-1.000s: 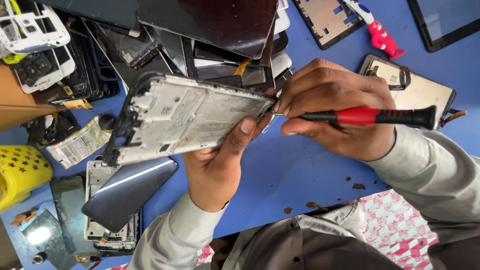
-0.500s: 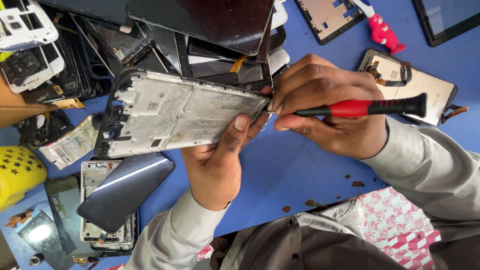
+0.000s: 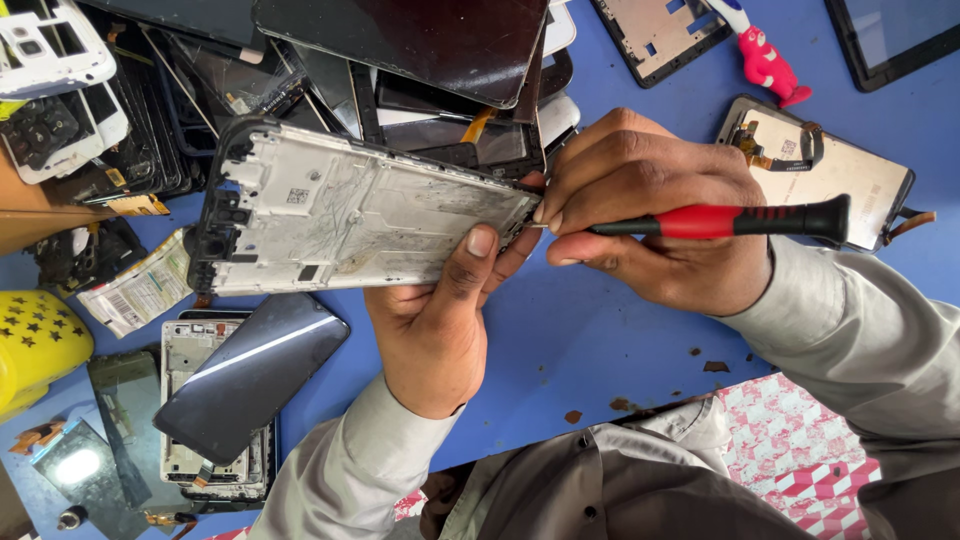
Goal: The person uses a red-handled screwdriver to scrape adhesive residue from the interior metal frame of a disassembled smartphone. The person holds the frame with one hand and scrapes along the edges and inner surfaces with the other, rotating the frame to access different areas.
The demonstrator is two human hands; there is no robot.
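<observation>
Nearest, two hands work over one phone frame (image 3: 350, 215), held above the blue bench (image 3: 560, 340). Left hand (image 3: 435, 325) has its fingers wrapped round the frame's right end; right hand (image 3: 650, 220), just right of it, has fingers closed on one red-and-black screwdriver (image 3: 730, 220), tip at the frame's edge. Beyond the frame lies one large dark screen (image 3: 410, 40) atop the pile.
</observation>
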